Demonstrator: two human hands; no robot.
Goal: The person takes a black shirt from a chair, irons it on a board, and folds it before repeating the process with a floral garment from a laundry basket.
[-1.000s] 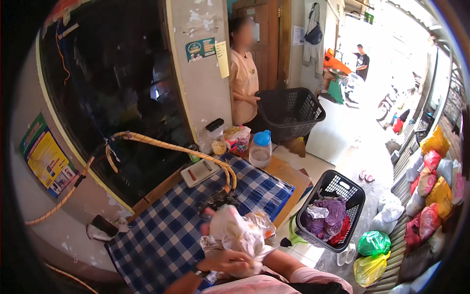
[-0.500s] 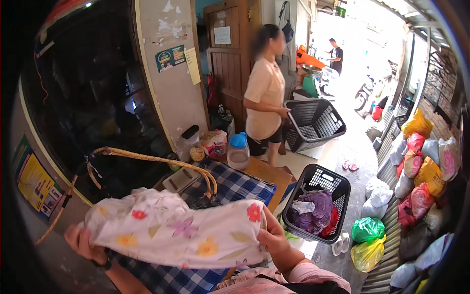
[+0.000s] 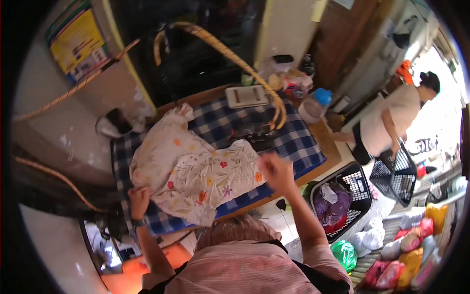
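A white floral cloth point(image 3: 215, 181), perhaps a garment, lies spread and partly rumpled over a blue-checked table cover point(image 3: 293, 132). At its lower left edge is my left hand point(image 3: 140, 200), its fingers closed on the fabric. My right hand point(image 3: 277, 171) is just beside the cloth's right end, blurred by motion, so its fingers are hard to read. Behind the cloth sits a dark object point(image 3: 252, 138), possibly an iron, below a hanging cord wrapped in yellow point(image 3: 220, 49). A pale tray point(image 3: 246, 96) stands at the table's back.
A black basket point(image 3: 360, 183) with purple and red laundry stands right of the table. Farther right, a person point(image 3: 391, 115) holds another black basket point(image 3: 395, 174). Several filled plastic bags point(image 3: 406, 250) lie at lower right. A blue-lidded jar point(image 3: 316, 105) stands on the table's corner.
The floral cloth, held up between both hands before, now lies on the table. My view has tilted down and turned left. The other person has moved toward the bright opening with the basket.
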